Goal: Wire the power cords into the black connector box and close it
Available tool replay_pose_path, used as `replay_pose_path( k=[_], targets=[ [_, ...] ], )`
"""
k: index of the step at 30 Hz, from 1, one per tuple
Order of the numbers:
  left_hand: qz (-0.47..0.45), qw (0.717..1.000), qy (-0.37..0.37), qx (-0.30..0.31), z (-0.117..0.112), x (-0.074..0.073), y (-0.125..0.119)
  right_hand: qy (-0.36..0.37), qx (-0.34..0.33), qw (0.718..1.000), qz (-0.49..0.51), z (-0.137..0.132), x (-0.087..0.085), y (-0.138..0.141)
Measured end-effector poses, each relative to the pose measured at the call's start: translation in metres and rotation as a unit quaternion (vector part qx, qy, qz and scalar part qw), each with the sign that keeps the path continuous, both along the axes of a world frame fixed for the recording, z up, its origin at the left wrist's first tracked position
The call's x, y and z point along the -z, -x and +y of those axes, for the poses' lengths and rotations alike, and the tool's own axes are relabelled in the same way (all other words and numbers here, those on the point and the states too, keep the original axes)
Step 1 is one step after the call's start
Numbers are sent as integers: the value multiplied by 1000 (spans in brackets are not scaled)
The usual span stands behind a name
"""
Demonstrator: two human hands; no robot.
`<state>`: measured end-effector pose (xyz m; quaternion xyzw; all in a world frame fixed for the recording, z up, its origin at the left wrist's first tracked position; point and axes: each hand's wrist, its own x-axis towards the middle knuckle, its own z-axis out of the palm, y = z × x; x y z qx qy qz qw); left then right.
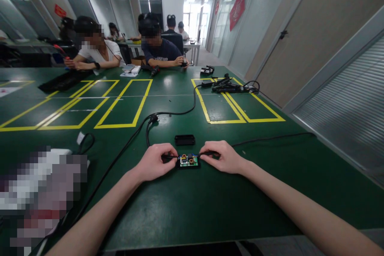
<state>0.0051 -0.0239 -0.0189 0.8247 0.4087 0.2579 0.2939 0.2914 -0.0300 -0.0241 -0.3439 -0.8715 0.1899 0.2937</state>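
Note:
Between my hands lies an opened power adapter, its circuit board [189,161] bare in a black lower housing [192,167]. My left hand [157,161] pinches the black cable [168,156] where it enters the board's left end. At the right end, my right hand [223,157] grips the other black cable [210,153] between thumb and fingers. Thin coloured wires show at both ends of the board. Just beyond it rests the loose black housing cover [185,140], apart from both hands.
A cable plug [154,118] lies on the green table [180,208], beyond my left hand. Bundled adapters and cables [228,84] are at the back right. Two people sit across the table, near a power drill [154,70]. A pixelated item [51,184] lies at left.

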Motion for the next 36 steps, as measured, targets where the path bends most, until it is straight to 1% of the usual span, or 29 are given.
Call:
replay_pose_path(
  k=[8,16,19,28,36],
  targets=[
    [20,1000,5,10,0,2,1,-14,-8,1000,-15,-1,0,1],
    [28,1000,5,6,0,2,-1,-17,2,1000,-22,2,6,2],
    [22,1000,4,8,0,2,-1,-11,-2,1000,-25,2,6,1],
    [8,999,31,5,0,1,0,2,-4,1000,-24,2,5,1],
    [-7,999,40,6,0,1,0,-6,-6,1000,-30,1,5,1]
  ],
)
